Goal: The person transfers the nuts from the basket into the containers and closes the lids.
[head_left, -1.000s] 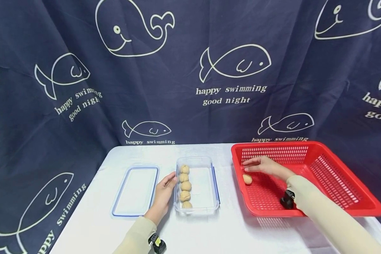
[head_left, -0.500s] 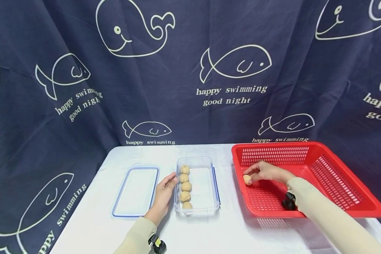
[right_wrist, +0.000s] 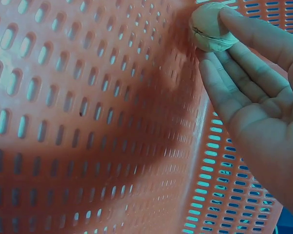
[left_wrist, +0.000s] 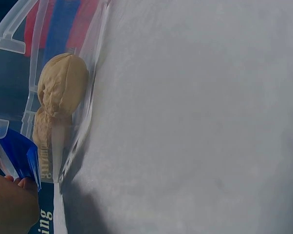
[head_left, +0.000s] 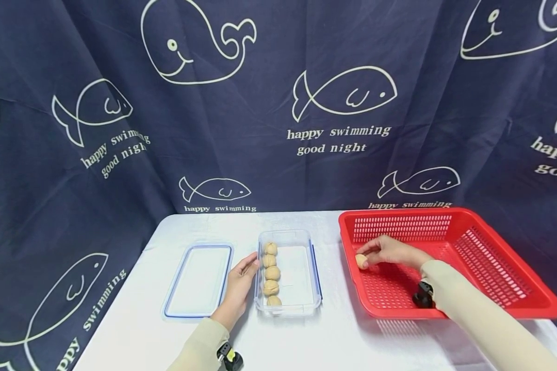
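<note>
At the left end of the red plastic basket, my right hand pinches a walnut between thumb and fingers. The right wrist view shows this pale walnut at my fingertips, its seam visible. My left hand rests with its fingers against the left side of a clear plastic food container. Several walnuts stand in a row along that container's left wall. A blue latch on the container is beside my left fingers in the left wrist view, where most of the hand is out of frame.
Left of the container, a clear lid with a blue seal lies flat on the white tabletop. A dark blue curtain with fish drawings hangs behind the table. The basket's raised perforated walls surround my right hand.
My right hand has come down toward the near side onto the walnut in the basket and now pinches it. The left hand has stayed at the container.
</note>
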`<state>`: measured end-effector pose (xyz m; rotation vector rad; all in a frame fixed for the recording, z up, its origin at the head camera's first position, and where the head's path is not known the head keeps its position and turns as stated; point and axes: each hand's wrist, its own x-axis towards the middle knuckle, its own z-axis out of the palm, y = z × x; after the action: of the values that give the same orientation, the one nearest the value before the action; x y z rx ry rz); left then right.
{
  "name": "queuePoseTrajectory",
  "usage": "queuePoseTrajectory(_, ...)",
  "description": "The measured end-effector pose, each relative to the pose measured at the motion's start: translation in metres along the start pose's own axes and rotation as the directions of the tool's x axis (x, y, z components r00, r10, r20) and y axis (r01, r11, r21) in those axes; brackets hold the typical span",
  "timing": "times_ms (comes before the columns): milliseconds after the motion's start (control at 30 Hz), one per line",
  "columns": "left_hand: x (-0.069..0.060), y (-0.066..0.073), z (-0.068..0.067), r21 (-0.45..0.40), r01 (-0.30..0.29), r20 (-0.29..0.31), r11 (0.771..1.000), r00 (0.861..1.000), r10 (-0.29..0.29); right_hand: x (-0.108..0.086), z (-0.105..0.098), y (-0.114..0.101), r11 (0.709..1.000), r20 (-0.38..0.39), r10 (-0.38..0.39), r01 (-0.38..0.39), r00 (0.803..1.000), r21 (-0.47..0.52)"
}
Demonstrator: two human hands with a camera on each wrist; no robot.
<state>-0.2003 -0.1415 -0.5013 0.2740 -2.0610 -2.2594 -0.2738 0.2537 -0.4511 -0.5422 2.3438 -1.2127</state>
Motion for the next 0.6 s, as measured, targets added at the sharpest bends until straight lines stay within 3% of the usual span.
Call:
queuePoseTrajectory(267,0.000,-0.002,0.000,0.011,0.006,-0.002,1.000,1.000,-0.006,-0.001,-0.007,0.001,0.999,-0.018,-0.045,0.045,0.999,-0.007)
queuePoseTrajectory(433,0.000,-0.001,0.000,0.013,0.005,-0.008,1.000,1.000,-0.005,-0.004,-0.011,-0.004,0.999,-0.034,-0.030,0.031,0.999,0.039)
queuePoseTrajectory(600,0.000,0.000,0.000,0.025,-0.006,-0.004,1.000,1.000,0.007,-0.008,-0.014,-0.010,0.999,-0.066,-0.028,0.029,0.997,0.020)
